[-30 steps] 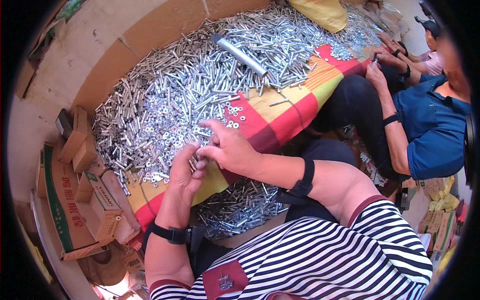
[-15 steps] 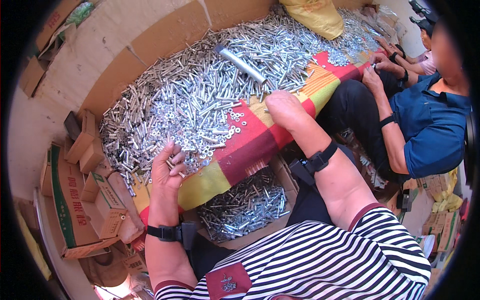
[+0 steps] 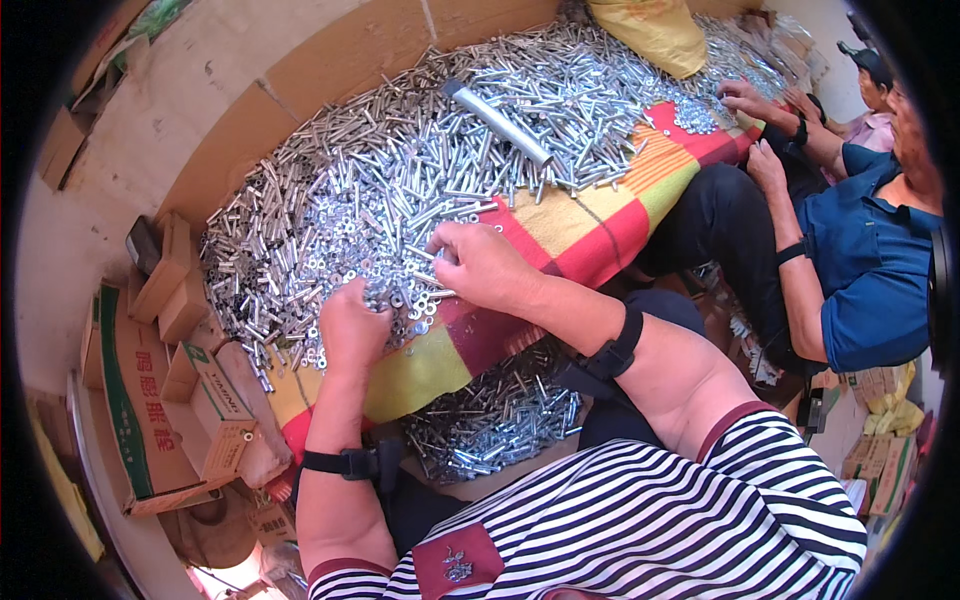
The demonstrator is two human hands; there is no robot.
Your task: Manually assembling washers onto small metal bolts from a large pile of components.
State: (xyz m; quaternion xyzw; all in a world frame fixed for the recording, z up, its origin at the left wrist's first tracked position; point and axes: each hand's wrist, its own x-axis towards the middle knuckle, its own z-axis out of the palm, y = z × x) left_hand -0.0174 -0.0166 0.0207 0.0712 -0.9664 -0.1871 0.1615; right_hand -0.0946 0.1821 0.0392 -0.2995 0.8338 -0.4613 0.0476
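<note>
My left hand [image 3: 353,322] is at the near edge of a pile of small metal nuts and washers [image 3: 405,305], fingers curled toward the thumb; what they hold, if anything, is hidden. Just right of it, my right hand [image 3: 485,265] reaches over the nuts with thumb and fingers bent together, and I cannot make out anything in its grip. Behind both hands spreads a large heap of silvery metal sleeves and bolts [image 3: 330,170]. A thick metal tube [image 3: 500,125] lies on top of this heap. Under the near edge is a checked cloth [image 3: 560,225] in red, yellow and orange.
Below the cloth a box holds more metal bolts [image 3: 500,425]. Cardboard boxes [image 3: 150,400] stand at the left. On the right sits a co-worker in a blue shirt [image 3: 865,250], one hand at a washer pile [image 3: 695,115]. A yellow sack [image 3: 655,35] rests at the back.
My right hand has swung left from the cloth's edge to the nuts beside my left hand. The left hand has turned and lowered slightly. The co-worker's one hand has reached to the washers.
</note>
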